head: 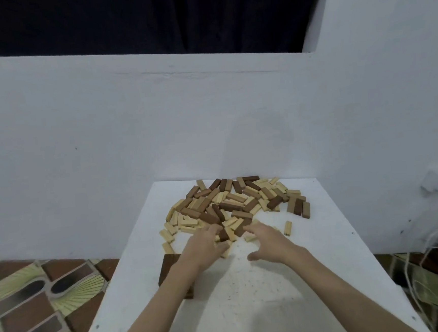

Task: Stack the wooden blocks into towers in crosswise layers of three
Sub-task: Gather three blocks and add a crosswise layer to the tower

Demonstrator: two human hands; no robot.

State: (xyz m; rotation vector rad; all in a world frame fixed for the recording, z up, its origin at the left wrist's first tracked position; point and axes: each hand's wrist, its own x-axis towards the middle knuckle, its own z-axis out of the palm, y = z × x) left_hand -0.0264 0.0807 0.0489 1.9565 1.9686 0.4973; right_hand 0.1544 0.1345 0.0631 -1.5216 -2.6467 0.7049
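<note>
A loose heap of wooden blocks [232,204], pale and dark brown, lies spread over the far half of a small white table [250,295]. My left hand [206,246] reaches into the near edge of the heap, palm down, its fingers over a few pale blocks; whether it grips one is hidden. My right hand [269,241] lies beside it with fingers spread, the fingertips touching a dark block [240,230] at the heap's edge. A single pale block [287,228] lies apart on the right. No tower stands on the table.
A flat dark wooden piece [168,268] lies on the table's left side, partly under my left forearm. A white wall rises right behind the table. Patterned tile floor [34,309] shows at left, cords and clutter [421,280] at right.
</note>
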